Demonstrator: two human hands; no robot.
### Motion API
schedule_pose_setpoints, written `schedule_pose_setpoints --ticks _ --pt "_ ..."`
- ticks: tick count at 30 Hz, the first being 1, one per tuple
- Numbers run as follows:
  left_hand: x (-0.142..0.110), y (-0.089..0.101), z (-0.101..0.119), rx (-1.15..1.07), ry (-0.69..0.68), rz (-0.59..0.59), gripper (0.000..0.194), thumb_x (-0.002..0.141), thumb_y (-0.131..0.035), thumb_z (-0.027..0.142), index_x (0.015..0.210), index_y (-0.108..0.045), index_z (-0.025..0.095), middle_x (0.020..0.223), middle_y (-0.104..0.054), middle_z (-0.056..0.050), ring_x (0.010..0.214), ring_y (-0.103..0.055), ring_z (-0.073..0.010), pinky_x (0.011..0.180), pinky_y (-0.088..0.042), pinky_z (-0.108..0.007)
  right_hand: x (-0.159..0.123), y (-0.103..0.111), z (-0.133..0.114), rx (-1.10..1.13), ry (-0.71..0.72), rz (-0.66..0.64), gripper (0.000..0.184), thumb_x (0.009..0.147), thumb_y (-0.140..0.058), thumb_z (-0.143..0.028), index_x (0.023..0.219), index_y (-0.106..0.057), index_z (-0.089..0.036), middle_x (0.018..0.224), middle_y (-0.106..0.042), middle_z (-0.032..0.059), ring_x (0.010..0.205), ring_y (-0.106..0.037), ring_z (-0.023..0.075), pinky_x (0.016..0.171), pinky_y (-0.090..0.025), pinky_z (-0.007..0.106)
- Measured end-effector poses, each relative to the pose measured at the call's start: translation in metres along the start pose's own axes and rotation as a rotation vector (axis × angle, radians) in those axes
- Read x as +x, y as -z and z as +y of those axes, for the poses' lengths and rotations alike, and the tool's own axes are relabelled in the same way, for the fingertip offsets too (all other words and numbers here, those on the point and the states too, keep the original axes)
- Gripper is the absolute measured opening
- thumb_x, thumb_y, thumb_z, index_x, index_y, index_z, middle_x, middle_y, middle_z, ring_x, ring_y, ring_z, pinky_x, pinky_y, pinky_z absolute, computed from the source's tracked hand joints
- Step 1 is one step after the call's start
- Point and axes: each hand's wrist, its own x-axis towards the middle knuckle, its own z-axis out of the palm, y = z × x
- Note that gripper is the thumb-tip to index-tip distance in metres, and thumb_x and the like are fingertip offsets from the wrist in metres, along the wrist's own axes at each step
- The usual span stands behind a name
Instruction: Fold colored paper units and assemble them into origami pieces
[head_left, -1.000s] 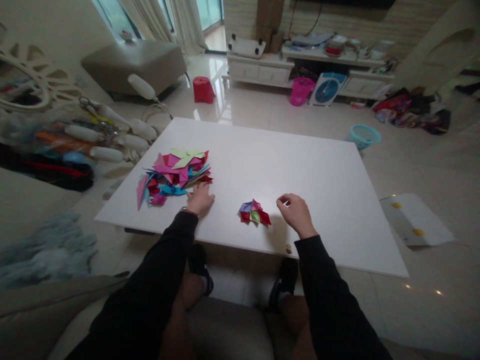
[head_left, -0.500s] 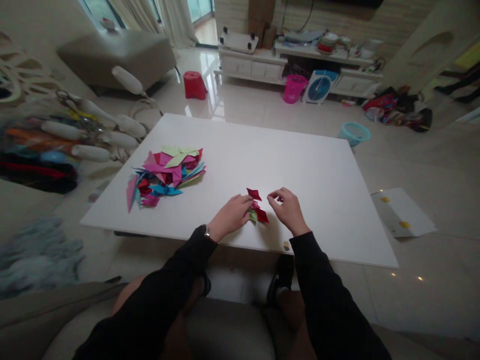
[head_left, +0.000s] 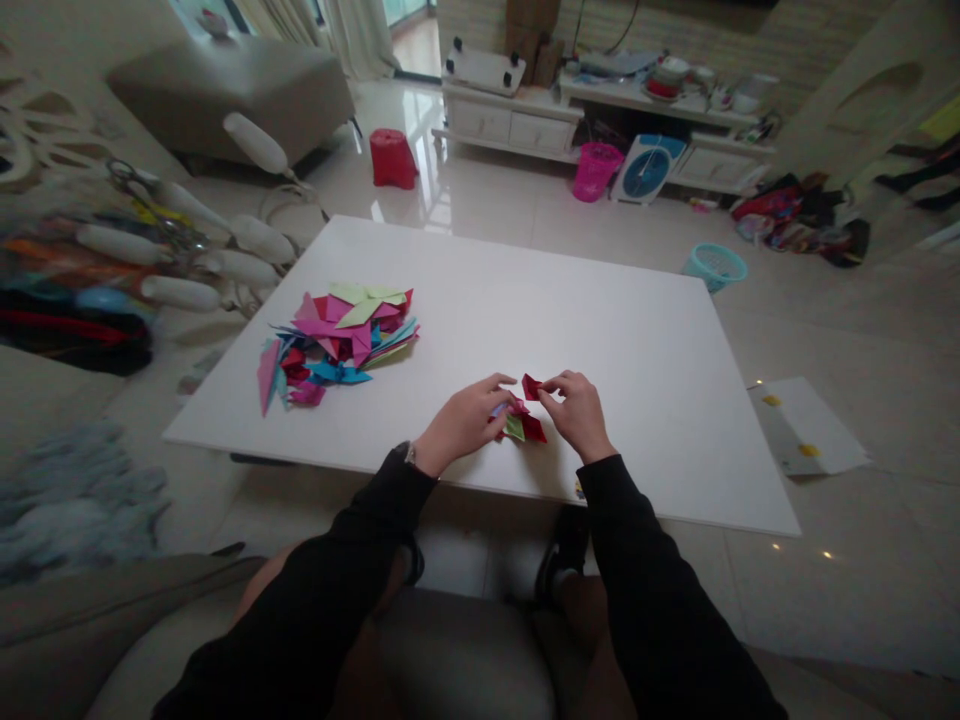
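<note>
Between the fingertips of my right hand point(head_left: 579, 412) is a dark red folded paper piece point(head_left: 531, 387), pinched at its right edge just above the table. My left hand point(head_left: 463, 425) hovers close on the other side with its fingers apart, and I see nothing held in it. Under and beside its fingers lies a small cluster of folded papers point(head_left: 515, 428) in green, red, pink and lilac, partly hidden by that hand. Farther left, a heap of folded papers point(head_left: 352, 328) in pink, blue, pale green and red spreads over the white table point(head_left: 570, 310).
A small sticker point(head_left: 580, 490) marks the table's near edge. Beyond the table stand a red stool point(head_left: 392, 158), a pink bin point(head_left: 596, 172) and a turquoise basket point(head_left: 714, 266). White lamp-like shapes point(head_left: 255, 145) rise by the table's left edge. A white sheet point(head_left: 810, 425) lies at right.
My left hand moved right from the heap to the cluster, bringing a dark red folded paper piece. My right hand then took that piece, and the left fingers came off it.
</note>
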Motion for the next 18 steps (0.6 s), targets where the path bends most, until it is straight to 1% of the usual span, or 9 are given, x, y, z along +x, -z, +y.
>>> schedule_pose_setpoints --ticks 2,4,5,7,10,12,15,18 --pt "0.002 0.014 -0.008 -0.041 0.119 0.172 0.017 0.090 -0.053 0.011 0.099 -0.066 0.019 0.126 -0.061 -0.008 0.093 -0.066 -0.0156 0.090 -0.055 -0.033 -0.001 -0.004 0.003 -0.028 -0.022 0.027 0.011 0.089 -0.067 -0.023 0.081 -0.075 -0.020 0.083 -0.065 0.0059 0.087 -0.058 0.0240 0.080 -0.044 0.037" --pt "0.004 0.025 -0.016 -0.083 0.221 0.322 0.018 0.088 -0.053 0.008 0.097 -0.066 0.018 0.118 -0.061 -0.007 0.084 -0.065 -0.0132 0.084 -0.055 -0.031 -0.002 -0.010 0.005 -0.055 -0.041 0.031 0.012 0.089 -0.066 -0.024 0.084 -0.076 -0.020 0.084 -0.065 0.0064 0.089 -0.058 0.0242 0.081 -0.044 0.037" --pt "0.004 0.029 -0.019 -0.106 0.258 0.372 0.019 0.086 -0.053 0.007 0.096 -0.066 0.017 0.115 -0.061 -0.006 0.081 -0.065 -0.0124 0.080 -0.055 -0.030 -0.001 -0.014 0.006 -0.073 -0.051 0.023 0.012 0.090 -0.066 -0.024 0.085 -0.076 -0.020 0.085 -0.065 0.0066 0.090 -0.058 0.0242 0.081 -0.044 0.037" --pt "0.004 0.033 -0.023 -0.152 0.306 0.422 0.020 0.084 -0.053 0.005 0.094 -0.066 0.017 0.110 -0.061 -0.005 0.077 -0.064 -0.0113 0.074 -0.055 -0.027 0.005 -0.022 0.006 -0.123 -0.062 -0.016 0.014 0.091 -0.065 -0.025 0.086 -0.077 -0.020 0.086 -0.065 0.0069 0.091 -0.058 0.0243 0.081 -0.044 0.036" --pt "0.003 0.033 -0.024 -0.190 0.328 0.429 0.020 0.084 -0.054 0.005 0.094 -0.065 0.018 0.107 -0.061 -0.005 0.075 -0.063 -0.0109 0.071 -0.054 -0.026 0.025 -0.036 0.001 -0.223 -0.044 -0.111 0.017 0.093 -0.063 -0.026 0.086 -0.077 -0.020 0.088 -0.067 0.0077 0.094 -0.058 0.0242 0.083 -0.043 0.035" --pt "0.001 0.033 -0.023 -0.189 0.325 0.401 0.020 0.084 -0.054 0.006 0.094 -0.065 0.018 0.104 -0.061 -0.004 0.076 -0.063 -0.0113 0.073 -0.054 -0.027 0.042 -0.046 -0.004 -0.287 -0.007 -0.198 0.018 0.094 -0.061 -0.027 0.090 -0.077 -0.021 0.091 -0.069 0.0081 0.096 -0.058 0.0239 0.084 -0.043 0.034" --pt "-0.002 0.032 -0.020 -0.180 0.323 0.311 0.018 0.085 -0.055 0.008 0.094 -0.066 0.018 0.102 -0.062 -0.004 0.076 -0.064 -0.0123 0.074 -0.053 -0.028 0.063 -0.059 -0.009 -0.337 0.050 -0.314 0.018 0.094 -0.062 -0.027 0.093 -0.078 -0.021 0.092 -0.071 0.0079 0.097 -0.059 0.0227 0.085 -0.042 0.032" --pt "-0.005 0.031 -0.017 -0.155 0.317 0.227 0.015 0.087 -0.056 0.010 0.093 -0.067 0.019 0.103 -0.063 -0.005 0.079 -0.066 -0.0137 0.076 -0.054 -0.028 0.072 -0.068 -0.008 -0.328 0.100 -0.394 0.014 0.091 -0.066 -0.024 0.088 -0.079 -0.020 0.091 -0.071 0.0074 0.093 -0.060 0.0205 0.083 -0.042 0.029"
